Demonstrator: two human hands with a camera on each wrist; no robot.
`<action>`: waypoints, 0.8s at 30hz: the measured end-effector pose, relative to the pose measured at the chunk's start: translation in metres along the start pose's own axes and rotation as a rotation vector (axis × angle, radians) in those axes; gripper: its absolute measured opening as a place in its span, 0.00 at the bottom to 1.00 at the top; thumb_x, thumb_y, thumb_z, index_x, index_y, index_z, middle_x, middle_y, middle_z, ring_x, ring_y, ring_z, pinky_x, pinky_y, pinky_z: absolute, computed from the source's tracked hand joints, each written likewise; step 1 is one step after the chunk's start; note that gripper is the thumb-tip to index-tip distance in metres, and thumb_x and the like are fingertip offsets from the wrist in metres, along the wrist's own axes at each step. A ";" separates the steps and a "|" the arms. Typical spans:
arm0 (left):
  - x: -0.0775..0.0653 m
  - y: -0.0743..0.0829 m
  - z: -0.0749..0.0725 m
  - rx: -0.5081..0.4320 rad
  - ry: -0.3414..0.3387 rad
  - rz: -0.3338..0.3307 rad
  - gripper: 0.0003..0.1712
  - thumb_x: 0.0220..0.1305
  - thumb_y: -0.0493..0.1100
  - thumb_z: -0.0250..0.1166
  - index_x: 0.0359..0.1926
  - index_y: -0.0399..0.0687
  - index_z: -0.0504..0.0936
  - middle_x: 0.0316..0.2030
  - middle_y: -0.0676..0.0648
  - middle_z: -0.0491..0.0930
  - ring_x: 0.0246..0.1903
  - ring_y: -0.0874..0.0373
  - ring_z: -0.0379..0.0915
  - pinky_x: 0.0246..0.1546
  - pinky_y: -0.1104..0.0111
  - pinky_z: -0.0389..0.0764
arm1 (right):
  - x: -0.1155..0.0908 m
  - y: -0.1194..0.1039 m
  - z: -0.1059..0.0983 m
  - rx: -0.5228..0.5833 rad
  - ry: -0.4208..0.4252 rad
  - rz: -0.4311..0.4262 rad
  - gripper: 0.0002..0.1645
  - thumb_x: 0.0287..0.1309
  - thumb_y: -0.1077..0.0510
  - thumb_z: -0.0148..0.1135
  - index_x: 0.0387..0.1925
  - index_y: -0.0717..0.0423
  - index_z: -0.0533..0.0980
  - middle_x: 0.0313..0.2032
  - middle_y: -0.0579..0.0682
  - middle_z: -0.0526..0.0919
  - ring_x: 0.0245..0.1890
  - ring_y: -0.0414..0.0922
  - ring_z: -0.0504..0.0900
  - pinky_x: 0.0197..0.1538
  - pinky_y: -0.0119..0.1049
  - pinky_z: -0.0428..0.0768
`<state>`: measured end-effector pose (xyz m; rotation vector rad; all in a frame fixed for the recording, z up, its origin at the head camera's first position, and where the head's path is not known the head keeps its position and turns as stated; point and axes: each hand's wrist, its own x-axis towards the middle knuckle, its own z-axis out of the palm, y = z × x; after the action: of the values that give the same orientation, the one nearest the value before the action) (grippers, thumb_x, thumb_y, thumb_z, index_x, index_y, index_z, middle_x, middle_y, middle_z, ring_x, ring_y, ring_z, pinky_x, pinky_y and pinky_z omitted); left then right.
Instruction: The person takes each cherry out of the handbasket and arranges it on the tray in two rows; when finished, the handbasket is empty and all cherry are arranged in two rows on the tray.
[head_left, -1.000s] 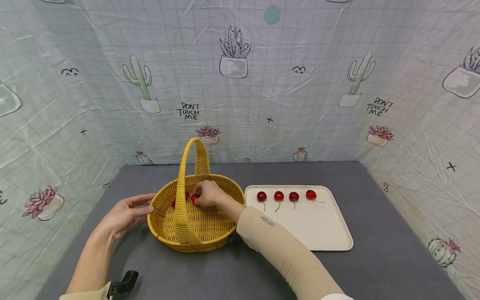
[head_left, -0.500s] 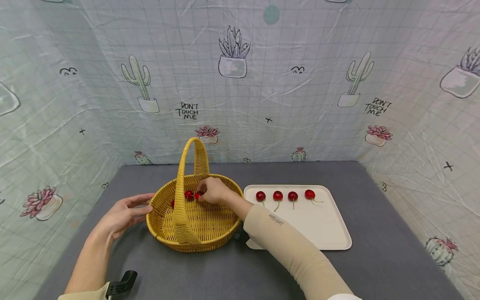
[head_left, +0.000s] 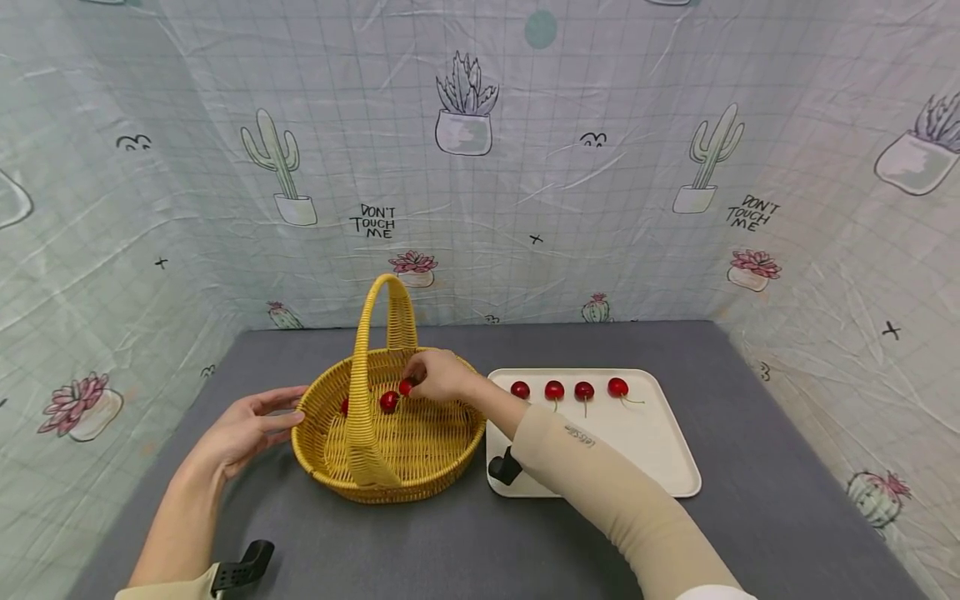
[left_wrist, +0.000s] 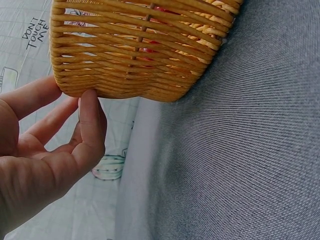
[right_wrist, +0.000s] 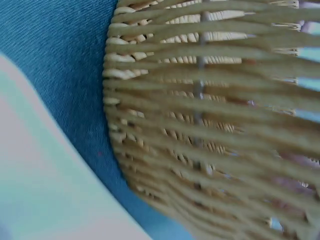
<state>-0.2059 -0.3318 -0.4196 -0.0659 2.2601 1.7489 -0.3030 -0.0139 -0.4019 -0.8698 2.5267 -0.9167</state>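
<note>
My right hand reaches into the yellow wicker basket and pinches a red cherry at its fingertips. Just left of it, on the basket floor, lies another cherry, and one more cherry is partly hidden behind the handle. With fairly straight fingers, my left hand touches the basket's left side at the rim. In the left wrist view, the left thumb rests against the woven wall. The right wrist view has mostly basket wall; the fingers are hidden there.
On the grey table, a white tray stands right of the basket, with a row of several cherries along its far side. The right forearm crosses over the tray's near left part. A patterned curtain encloses the back and sides.
My right hand has moved a little to the right inside the basket with its cherry. The cherry beside it has shifted right too. My left hand stays at the rim.
</note>
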 end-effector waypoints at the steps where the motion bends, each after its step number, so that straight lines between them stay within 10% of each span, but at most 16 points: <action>1: 0.000 0.000 0.000 0.001 0.001 0.001 0.41 0.73 0.42 0.66 0.78 0.34 0.58 0.71 0.32 0.62 0.51 0.70 0.76 0.55 0.62 0.82 | -0.001 0.000 -0.002 0.006 -0.002 -0.001 0.16 0.65 0.63 0.69 0.54 0.57 0.83 0.44 0.50 0.84 0.45 0.45 0.81 0.48 0.36 0.80; 24: -0.001 -0.002 -0.001 -0.008 -0.006 -0.002 0.41 0.73 0.43 0.67 0.78 0.35 0.58 0.71 0.32 0.61 0.51 0.71 0.75 0.55 0.63 0.82 | -0.043 0.001 -0.034 0.193 -0.004 -0.083 0.18 0.64 0.67 0.68 0.55 0.57 0.82 0.50 0.49 0.84 0.50 0.45 0.85 0.51 0.34 0.83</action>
<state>-0.2051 -0.3332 -0.4208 -0.0648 2.2478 1.7548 -0.2865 0.0304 -0.3739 -0.9194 2.3654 -1.1615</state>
